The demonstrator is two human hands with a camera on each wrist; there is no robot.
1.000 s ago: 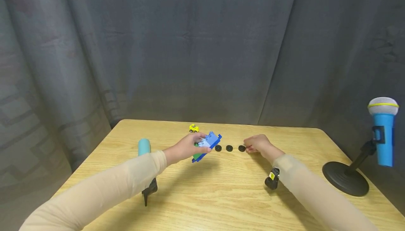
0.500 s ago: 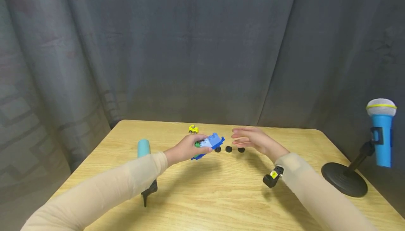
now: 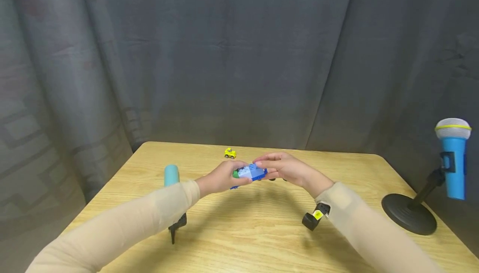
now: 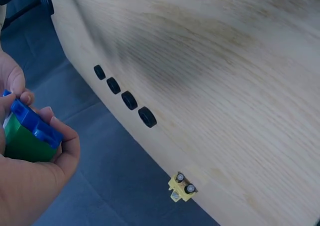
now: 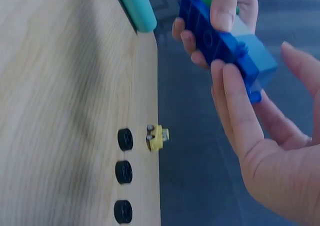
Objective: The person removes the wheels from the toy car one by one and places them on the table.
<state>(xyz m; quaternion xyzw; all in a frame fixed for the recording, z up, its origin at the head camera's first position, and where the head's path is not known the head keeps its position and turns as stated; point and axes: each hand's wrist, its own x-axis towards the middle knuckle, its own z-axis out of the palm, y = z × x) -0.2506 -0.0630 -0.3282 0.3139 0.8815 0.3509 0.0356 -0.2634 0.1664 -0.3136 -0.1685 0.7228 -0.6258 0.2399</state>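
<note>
A toy vehicle built of blocks (image 3: 257, 173) is held up over the table in my left hand (image 3: 221, 178), thumb on one side and fingers on the other. Its blue base (image 5: 205, 36) carries a green block (image 4: 25, 143) and light blue blocks (image 5: 261, 56). My right hand (image 3: 293, 170) reaches to the vehicle's right end. In the right wrist view, two nearly straight fingers (image 5: 235, 93) touch the base there, while the thumb stands apart. Several black wheels (image 4: 129, 100) lie in a row on the table, mostly hidden behind my right hand in the head view.
A small yellow toy car (image 3: 230, 153) stands near the table's (image 3: 262, 231) far edge. At the left is a teal cylinder (image 3: 171, 175) on a black stand, partly behind my sleeve. A blue toy microphone (image 3: 453, 161) on a round black base (image 3: 409, 214) stands at the right.
My right hand has left the wheels and moved left to the vehicle's end. The vehicle has turned in my left hand to lie more level.
</note>
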